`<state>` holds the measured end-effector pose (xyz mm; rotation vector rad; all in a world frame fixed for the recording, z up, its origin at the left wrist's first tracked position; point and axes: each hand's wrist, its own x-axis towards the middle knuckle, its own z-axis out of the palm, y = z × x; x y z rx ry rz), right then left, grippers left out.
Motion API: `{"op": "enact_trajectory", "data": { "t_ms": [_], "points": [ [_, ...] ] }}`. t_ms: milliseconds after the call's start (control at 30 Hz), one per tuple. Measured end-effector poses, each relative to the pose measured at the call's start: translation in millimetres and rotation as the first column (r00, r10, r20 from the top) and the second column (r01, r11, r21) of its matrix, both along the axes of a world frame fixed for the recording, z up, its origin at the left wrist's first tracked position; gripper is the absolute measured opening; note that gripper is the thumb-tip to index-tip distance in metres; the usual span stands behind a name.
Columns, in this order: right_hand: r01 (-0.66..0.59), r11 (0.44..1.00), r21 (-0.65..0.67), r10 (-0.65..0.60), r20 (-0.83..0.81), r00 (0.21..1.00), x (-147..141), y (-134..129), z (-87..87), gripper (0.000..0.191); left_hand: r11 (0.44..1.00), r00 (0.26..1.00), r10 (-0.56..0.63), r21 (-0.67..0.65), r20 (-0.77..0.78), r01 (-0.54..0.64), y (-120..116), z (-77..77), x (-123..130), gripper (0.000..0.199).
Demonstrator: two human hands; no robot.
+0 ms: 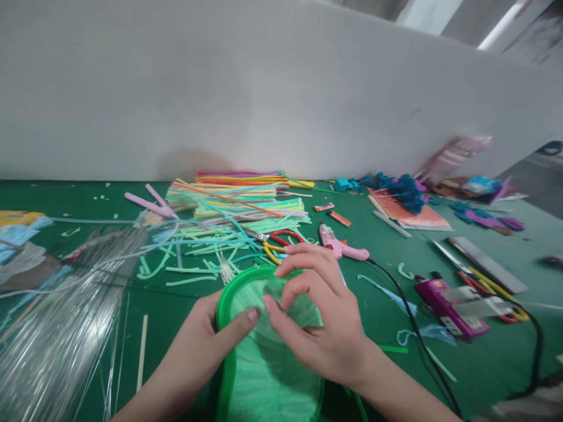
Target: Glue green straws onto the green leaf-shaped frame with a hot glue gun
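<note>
pale grey wall | green tabletop against it | bright slanting strip, upper right

Just one camera is at work here, worn on the person's head. It looks forward and down from above and behind the left hand and right hand, near enough that both loom large, low in the middle. Around and past them it takes in the table, then the wall ahead, with some room showing over its top, beyond the right hand.
</note>
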<state>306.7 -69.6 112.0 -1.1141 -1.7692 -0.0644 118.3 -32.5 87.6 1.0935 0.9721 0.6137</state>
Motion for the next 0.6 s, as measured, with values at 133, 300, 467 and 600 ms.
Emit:
{"op": "enact_trajectory", "data": {
  "t_ms": [133,300,467,600],
  "points": [
    [-0.008,1.0,0.024,0.009,-0.017,1.0,-1,0,-1.7,0.023,1.0,1.0,-0.009,-0.01,0.007,0.009,-2,-2.5,-1,0.054],
    [-0.087,0.996,0.012,0.086,0.055,0.995,-1,0,-6.6,0.023,0.999,1.0,0.001,0.042,0.016,-0.001,-3,-2.5,-1,0.048],
    [-0.091,0.995,0.038,0.086,0.124,0.989,-2,-4,-16.0,0.025,0.999,0.999,0.013,0.038,0.038,-0.015,-4,-0.7,-3,0.041],
    [-0.063,0.997,0.035,0.058,0.138,0.989,-3,-7,-20.7,0.025,0.998,0.999,0.012,0.065,0.036,-0.015,-4,-1.7,-3,0.043]
  ]
}}
